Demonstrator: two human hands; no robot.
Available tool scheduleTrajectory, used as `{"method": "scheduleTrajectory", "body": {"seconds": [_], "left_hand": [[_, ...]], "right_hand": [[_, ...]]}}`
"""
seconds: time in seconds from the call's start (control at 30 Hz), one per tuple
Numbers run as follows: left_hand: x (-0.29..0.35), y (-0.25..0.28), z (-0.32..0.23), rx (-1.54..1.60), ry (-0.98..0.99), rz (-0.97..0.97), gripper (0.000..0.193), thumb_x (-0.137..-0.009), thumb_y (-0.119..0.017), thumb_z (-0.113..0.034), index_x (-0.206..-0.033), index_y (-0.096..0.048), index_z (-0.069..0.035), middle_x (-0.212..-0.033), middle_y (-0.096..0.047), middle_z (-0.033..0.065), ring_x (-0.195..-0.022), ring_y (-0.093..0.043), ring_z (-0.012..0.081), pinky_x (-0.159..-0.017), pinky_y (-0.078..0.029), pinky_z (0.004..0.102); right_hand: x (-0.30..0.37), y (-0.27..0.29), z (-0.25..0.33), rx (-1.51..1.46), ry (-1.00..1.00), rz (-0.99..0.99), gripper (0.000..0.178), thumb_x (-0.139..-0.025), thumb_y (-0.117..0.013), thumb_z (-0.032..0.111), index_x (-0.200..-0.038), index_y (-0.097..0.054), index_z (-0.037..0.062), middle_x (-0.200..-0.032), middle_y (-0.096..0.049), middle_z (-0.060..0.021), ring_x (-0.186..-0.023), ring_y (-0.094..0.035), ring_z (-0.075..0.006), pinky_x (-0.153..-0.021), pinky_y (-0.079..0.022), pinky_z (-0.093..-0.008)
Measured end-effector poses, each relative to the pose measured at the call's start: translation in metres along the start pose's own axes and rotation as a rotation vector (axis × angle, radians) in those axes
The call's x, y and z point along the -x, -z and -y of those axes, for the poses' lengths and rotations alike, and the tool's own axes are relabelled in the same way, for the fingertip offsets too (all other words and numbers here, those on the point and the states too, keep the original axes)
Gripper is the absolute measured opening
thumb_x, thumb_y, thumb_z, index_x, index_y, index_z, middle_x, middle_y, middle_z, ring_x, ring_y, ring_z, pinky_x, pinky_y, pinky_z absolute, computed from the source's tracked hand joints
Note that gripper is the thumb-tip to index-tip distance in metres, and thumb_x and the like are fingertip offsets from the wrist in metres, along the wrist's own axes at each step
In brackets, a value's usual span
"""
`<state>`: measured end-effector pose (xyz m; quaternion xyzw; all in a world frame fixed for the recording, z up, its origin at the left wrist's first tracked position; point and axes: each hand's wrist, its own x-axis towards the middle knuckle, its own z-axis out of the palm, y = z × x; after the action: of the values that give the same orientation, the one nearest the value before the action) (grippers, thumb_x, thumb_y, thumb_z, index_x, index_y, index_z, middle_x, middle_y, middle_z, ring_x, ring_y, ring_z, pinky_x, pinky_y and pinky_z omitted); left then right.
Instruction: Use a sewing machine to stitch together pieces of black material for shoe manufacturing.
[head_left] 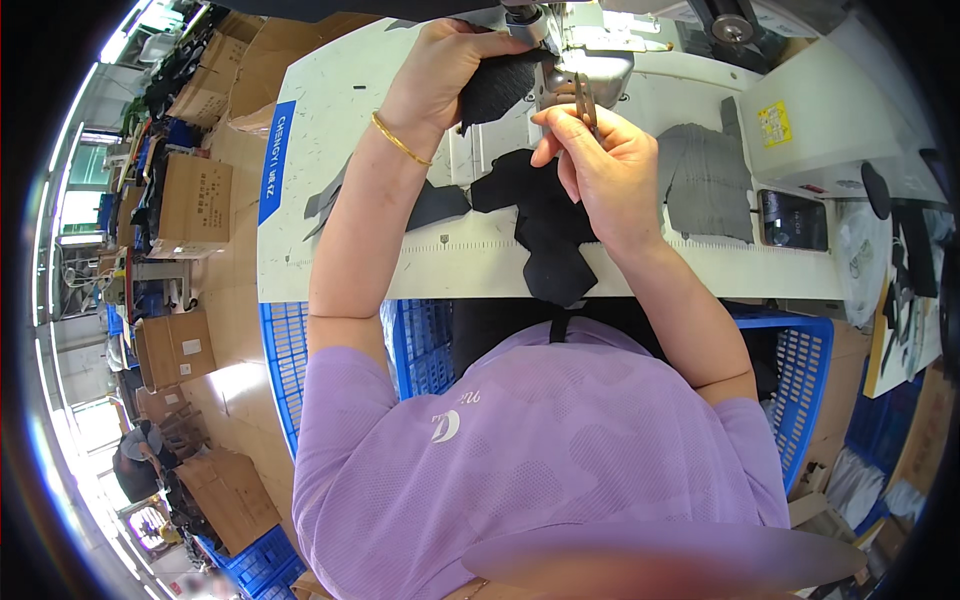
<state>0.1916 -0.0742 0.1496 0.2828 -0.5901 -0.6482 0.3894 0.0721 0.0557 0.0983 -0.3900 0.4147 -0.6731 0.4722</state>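
My left hand [455, 65] is at the far side of the white table, closed on the edge of a black fabric piece [497, 88] beside the sewing machine's needle area [548, 40]. The fabric hangs toward me from the fingers. Just right of the needle, my right hand [607, 170] grips a small two-pronged dark metal tool [586, 100], snips or tweezers, with its tips pointing away from me. Below the hands lies a black cut fabric piece [550, 235], reaching the table's near edge. Grey fabric pieces [705, 180] lie to the right of my right hand.
Left of the black piece, partly behind my left forearm, is more dark grey fabric [437, 207]. A phone [793, 220] rests at the table's right, near a white machine housing [830, 110]. Blue plastic baskets [425, 345] stand below the table edge. Cardboard boxes [195, 200] line the left.
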Motion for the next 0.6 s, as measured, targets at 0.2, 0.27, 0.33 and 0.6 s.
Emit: {"method": "scheduleTrajectory", "body": {"seconds": [0.2, 0.27, 0.33, 0.6], "left_hand": [[-0.0008, 0.0036, -0.0005, -0.022, 0.030, 0.039, 0.022, -0.080, -0.062, 0.006, -0.101, -0.069, 0.001, -0.094, -0.070, 0.0043, -0.078, -0.065, 0.0122, -0.074, -0.052, 0.0242], [0.0002, 0.0003, -0.0016, -0.009, -0.011, 0.019, 0.022, -0.081, -0.063, 0.006, -0.101, -0.069, 0.000, -0.094, -0.070, 0.0042, -0.079, -0.065, 0.0122, -0.074, -0.052, 0.0238], [0.0008, 0.0005, -0.0003, -0.010, -0.021, 0.027, 0.022, -0.081, -0.063, 0.006, -0.101, -0.069, 0.000, -0.094, -0.070, 0.0041, -0.079, -0.065, 0.0123, -0.074, -0.053, 0.0236], [0.0016, -0.0031, -0.0007, 0.082, -0.047, 0.025, 0.020, -0.085, -0.063, 0.003, -0.104, -0.069, 0.001, -0.095, -0.070, 0.0048, -0.082, -0.066, 0.0133, -0.075, -0.053, 0.0244]], "right_hand": [[0.0024, 0.0013, -0.0008, 0.015, -0.005, 0.016, 0.015, -0.094, -0.057, 0.009, -0.092, -0.067, -0.0023, -0.066, -0.065, -0.0046, -0.045, -0.041, 0.0004, -0.041, -0.028, -0.0179], [0.0038, 0.0011, -0.0005, 0.028, -0.008, 0.015, 0.015, -0.094, -0.057, 0.009, -0.092, -0.067, -0.0022, -0.066, -0.065, -0.0047, -0.046, -0.041, 0.0004, -0.041, -0.028, -0.0179], [0.0046, 0.0007, 0.0002, 0.033, -0.009, 0.021, 0.015, -0.094, -0.057, 0.009, -0.092, -0.067, -0.0020, -0.066, -0.065, -0.0046, -0.046, -0.042, 0.0001, -0.041, -0.029, -0.0180], [0.0105, 0.0083, -0.0005, 0.074, -0.011, 0.060, 0.022, -0.097, -0.054, 0.016, -0.092, -0.066, -0.0012, -0.069, -0.065, -0.0047, -0.046, -0.047, -0.0032, -0.042, -0.033, -0.0183]]}}
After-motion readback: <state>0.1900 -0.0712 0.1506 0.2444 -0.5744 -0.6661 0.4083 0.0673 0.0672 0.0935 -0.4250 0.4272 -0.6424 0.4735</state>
